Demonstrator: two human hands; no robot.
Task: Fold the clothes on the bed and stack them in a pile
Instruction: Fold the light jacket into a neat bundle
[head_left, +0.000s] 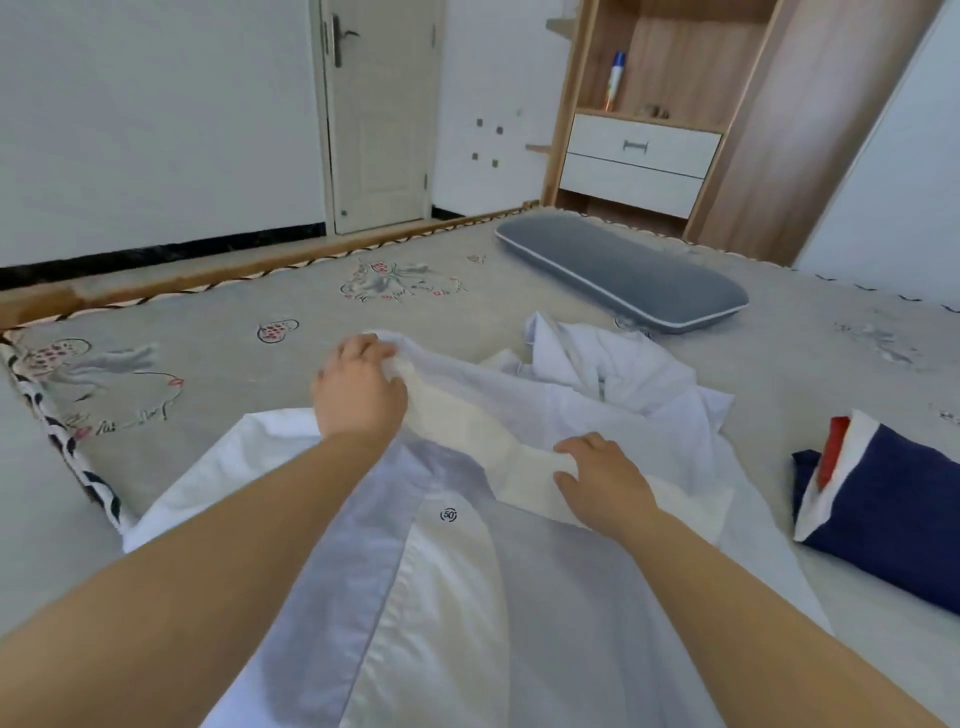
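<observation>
Both hands pinch the collar edge of the pale white-and-lilac cotton shirt (457, 571), left hand (358, 387) farther out, right hand (602, 480) nearer, set apart, probably to pull it taut for folding. The shirt lies spread on the bed beneath them; a folded navy garment (883, 514), likely the pile's start, sits right of the right hand.

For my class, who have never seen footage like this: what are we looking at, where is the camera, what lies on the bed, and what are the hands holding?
There is no machine here. A person wears a camera on the head, so the single picture looks forward and down along their own bare arms. The left hand and the right hand each grip the cream-coloured collar band of a white shirt spread out on the bed. A second pale garment lies crumpled just beyond it. To the right sits a navy, white and red piece of clothing, which looks already folded. Farther back a grey pillow rests on the patterned bed cover. Behind the bed are a closed door and a wooden wardrobe with white drawers.
</observation>
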